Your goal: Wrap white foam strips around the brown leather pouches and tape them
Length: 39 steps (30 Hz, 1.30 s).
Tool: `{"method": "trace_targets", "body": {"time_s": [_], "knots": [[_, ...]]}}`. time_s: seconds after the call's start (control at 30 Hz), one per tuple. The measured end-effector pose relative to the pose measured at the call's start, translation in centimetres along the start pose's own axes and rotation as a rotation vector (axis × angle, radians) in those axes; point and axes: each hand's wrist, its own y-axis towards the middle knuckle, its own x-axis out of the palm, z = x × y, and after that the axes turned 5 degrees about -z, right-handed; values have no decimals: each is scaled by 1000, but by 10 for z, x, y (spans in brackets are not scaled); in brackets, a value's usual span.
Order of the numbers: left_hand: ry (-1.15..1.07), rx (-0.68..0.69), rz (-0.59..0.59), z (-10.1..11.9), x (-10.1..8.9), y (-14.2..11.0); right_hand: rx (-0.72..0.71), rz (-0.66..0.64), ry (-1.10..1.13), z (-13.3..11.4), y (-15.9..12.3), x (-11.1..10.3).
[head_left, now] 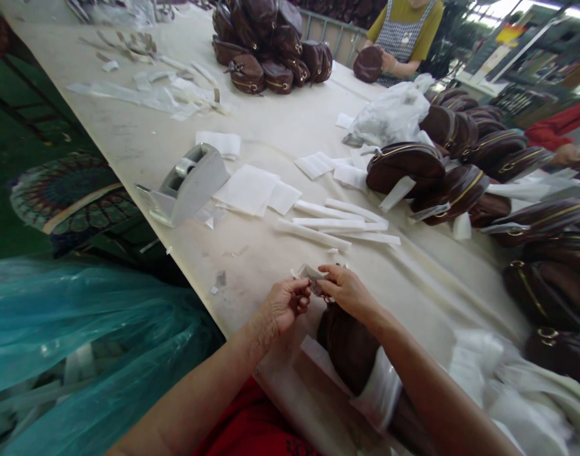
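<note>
In front of me a dark brown leather bag (349, 348) with metal fittings at its top end lies at the near edge of the table. My left hand (287, 304) is closed, its thumb and index finger pinching a thin whitish piece (306, 272) beside the fittings. My right hand (347, 291) reaches over the top of the bag, its bent fingers closed at the other side of that piece; its thumb is mostly hidden. A white padding strip (325, 361) lies along the bag's left side, and clear plastic (382, 386) wraps its lower part.
A grey tape dispenser (189, 183) stands at the left table edge, near white sheets (249, 190) and several white strips (337, 228). Brown bags (408, 168) crowd the right side; another pile (270, 44) stands farther back. A co-worker (404, 38) holds a bag. Teal plastic (94, 342) hangs at lower left.
</note>
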Motion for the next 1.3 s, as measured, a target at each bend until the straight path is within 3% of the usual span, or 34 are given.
{"method": "trace_targets", "body": {"time_s": [0.13, 0.33, 0.47, 0.77, 0.93, 1.0, 1.13, 1.3], "knots": [[-79, 0, -52, 4, -5, -6, -40, 88, 41, 2, 4, 2], [-160, 95, -40, -2, -14, -8, -56, 185, 260, 4, -16, -1], [-188, 155, -114, -9, -15, -5, -42, 284, 298, 6, -25, 2], [129, 409, -72, -19, -1, -1, -109, 382, 229, 6, -28, 10], [179, 457, -6, -25, 2, 5, -107, 647, 135, 9, -30, 18], [178, 444, 16, -29, -1, 6, -132, 695, 98, 11, -32, 21], [185, 436, 13, -33, -5, 5, -205, 623, 32, 12, -34, 22], [404, 597, -67, -24, -4, 6, -214, 386, 58, 6, -30, 15]]}}
